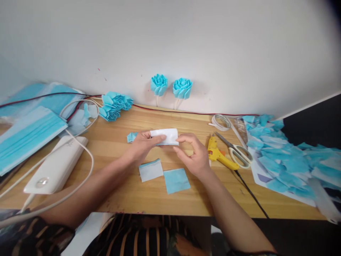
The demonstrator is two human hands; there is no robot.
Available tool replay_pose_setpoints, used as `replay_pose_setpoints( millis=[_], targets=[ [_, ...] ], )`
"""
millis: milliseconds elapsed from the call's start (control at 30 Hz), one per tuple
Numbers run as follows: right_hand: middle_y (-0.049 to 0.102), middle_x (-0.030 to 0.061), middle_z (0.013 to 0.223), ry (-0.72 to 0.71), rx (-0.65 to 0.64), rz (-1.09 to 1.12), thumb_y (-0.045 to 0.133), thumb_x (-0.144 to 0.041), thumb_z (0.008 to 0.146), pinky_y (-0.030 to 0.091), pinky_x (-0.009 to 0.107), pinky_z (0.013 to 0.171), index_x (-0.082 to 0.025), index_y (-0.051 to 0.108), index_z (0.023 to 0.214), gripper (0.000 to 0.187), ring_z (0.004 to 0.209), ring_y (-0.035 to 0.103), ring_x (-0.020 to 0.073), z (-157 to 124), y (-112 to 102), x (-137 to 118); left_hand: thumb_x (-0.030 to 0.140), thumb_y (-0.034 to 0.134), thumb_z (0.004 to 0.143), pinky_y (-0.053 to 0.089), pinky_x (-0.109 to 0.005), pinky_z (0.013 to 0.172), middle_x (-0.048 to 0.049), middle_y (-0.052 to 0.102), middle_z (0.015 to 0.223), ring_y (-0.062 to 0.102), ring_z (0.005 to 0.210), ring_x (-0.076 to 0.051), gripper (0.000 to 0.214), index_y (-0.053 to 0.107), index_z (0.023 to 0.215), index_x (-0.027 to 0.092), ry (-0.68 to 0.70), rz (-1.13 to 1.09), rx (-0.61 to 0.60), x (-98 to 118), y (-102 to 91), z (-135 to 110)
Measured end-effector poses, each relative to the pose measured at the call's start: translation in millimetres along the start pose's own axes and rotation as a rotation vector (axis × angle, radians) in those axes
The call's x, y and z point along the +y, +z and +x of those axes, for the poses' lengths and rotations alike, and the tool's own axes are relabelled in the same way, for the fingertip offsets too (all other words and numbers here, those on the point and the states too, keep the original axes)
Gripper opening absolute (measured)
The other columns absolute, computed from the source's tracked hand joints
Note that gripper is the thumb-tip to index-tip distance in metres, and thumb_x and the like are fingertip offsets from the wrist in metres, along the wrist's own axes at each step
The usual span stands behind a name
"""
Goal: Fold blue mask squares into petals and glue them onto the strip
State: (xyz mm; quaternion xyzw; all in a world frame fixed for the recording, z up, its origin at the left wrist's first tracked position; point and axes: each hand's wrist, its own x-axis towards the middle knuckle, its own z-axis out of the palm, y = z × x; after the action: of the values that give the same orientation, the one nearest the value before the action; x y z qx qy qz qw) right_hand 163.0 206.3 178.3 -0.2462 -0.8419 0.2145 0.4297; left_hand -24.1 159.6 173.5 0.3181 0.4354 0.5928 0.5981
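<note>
Over the middle of the wooden table, my left hand (145, 142) grips a white piece of mask fabric (170, 135) by its left part, thumb on top. My right hand (193, 153) pinches the right end of the same piece between thumb and fingers. A thin blue line shows along its lower edge. Below my hands lie two cut squares, one whitish (151, 171) with a blue folded top edge, the other light blue (177, 180). A small crumpled blue piece (131, 137) lies just left of my left hand, partly hidden by it.
To the right are a yellow glue gun (220, 154), scissors (237, 151), a tape roll (221, 122) and a heap of blue pieces (277, 153). A white power bank (57, 165), cables, blue masks (29, 135) and blue fabric flowers (114, 105) are left. Two flowers (182, 88) stand against the wall.
</note>
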Motion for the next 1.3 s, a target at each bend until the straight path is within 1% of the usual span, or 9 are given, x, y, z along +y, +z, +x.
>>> replay_pose_setpoints(
  millis=[100,300,433,633,900,967,1100,1233,1300],
  targets=[
    [0.072,0.0025,0.098,-0.015,-0.027,-0.024,0.063,-0.015,0.088,0.053,0.04,0.08,-0.029,0.062,0.107,0.023,0.091,0.067,0.0216,0.6,-0.2,1.4,0.031,0.082,0.07,0.049,-0.029,0.068,-0.0081,0.076,0.084,0.065,0.074,-0.017,0.023,0.078,0.082,0.012,0.009,0.019,0.009,-1.5,-1.4,1.1],
    [0.072,0.0008,0.088,-0.031,-0.045,-0.033,0.06,-0.016,0.091,0.051,0.04,0.077,-0.028,0.065,0.092,0.013,0.086,0.066,0.0209,2.2,-0.2,5.0,0.033,0.082,0.07,0.051,-0.029,0.065,-0.0073,0.075,0.078,0.064,0.069,-0.016,0.024,0.077,0.081,0.013,0.023,0.049,0.006,-2.5,-0.3,1.8],
    [0.072,0.0005,0.09,-0.037,-0.063,-0.013,0.061,-0.017,0.092,0.051,0.039,0.078,-0.028,0.065,0.091,0.012,0.087,0.066,0.0204,1.7,-0.6,6.1,0.034,0.083,0.068,0.051,-0.027,0.064,-0.0071,0.075,0.077,0.064,0.07,-0.016,0.023,0.078,0.079,0.013,0.015,0.042,0.025,-1.2,-0.2,2.1],
    [0.073,0.0018,0.096,0.033,-0.044,0.003,0.06,-0.02,0.093,0.052,0.04,0.081,-0.028,0.065,0.092,0.009,0.091,0.067,0.0211,0.7,-0.4,3.7,0.033,0.08,0.071,0.05,-0.028,0.064,-0.0075,0.075,0.077,0.064,0.068,-0.016,0.023,0.078,0.081,0.013,0.032,0.13,0.009,1.3,-1.2,1.5],
    [0.072,0.0009,0.093,0.123,-0.015,0.041,0.061,-0.021,0.093,0.053,0.037,0.082,-0.027,0.064,0.094,0.007,0.09,0.067,0.0196,-0.7,-1.3,3.9,0.033,0.076,0.073,0.05,-0.027,0.063,-0.0058,0.074,0.073,0.064,0.067,-0.016,0.018,0.078,0.073,0.015,0.052,0.211,-0.001,0.4,-0.3,1.1],
    [0.072,0.0014,0.097,0.11,-0.034,0.046,0.063,-0.022,0.091,0.053,0.037,0.084,-0.027,0.064,0.099,0.01,0.093,0.067,0.0198,-0.4,-2.3,3.4,0.033,0.077,0.073,0.05,-0.027,0.063,-0.006,0.074,0.072,0.063,0.065,-0.016,0.02,0.077,0.074,0.014,0.045,0.194,0.007,-0.2,-1.0,1.5],
    [0.071,0.003,0.105,0.082,-0.095,0.021,0.069,-0.025,0.087,0.053,0.039,0.086,-0.028,0.063,0.109,0.023,0.097,0.066,0.0218,1.3,-2.5,3.5,0.036,0.079,0.072,0.049,-0.027,0.064,-0.0062,0.074,0.074,0.063,0.066,-0.015,0.023,0.077,0.079,0.013,0.038,0.134,0.01,0.3,-2.0,1.9],
    [0.071,0.0018,0.098,0.05,-0.064,0.003,0.065,-0.019,0.09,0.052,0.039,0.086,-0.027,0.065,0.097,0.011,0.095,0.066,0.0211,2.6,-0.5,5.2,0.035,0.08,0.071,0.05,-0.027,0.064,-0.0052,0.073,0.071,0.062,0.063,-0.014,0.022,0.077,0.075,0.014,0.034,0.138,0.007,1.4,-1.0,1.3],
    [0.071,0.0011,0.095,0.045,-0.047,0.013,0.063,-0.017,0.09,0.052,0.038,0.085,-0.027,0.065,0.091,0.01,0.093,0.066,0.0204,2.8,-0.1,5.5,0.036,0.079,0.072,0.05,-0.028,0.064,-0.0055,0.074,0.072,0.063,0.064,-0.015,0.022,0.077,0.075,0.014,0.035,0.152,0.004,1.6,-0.4,0.9]
  ],
)
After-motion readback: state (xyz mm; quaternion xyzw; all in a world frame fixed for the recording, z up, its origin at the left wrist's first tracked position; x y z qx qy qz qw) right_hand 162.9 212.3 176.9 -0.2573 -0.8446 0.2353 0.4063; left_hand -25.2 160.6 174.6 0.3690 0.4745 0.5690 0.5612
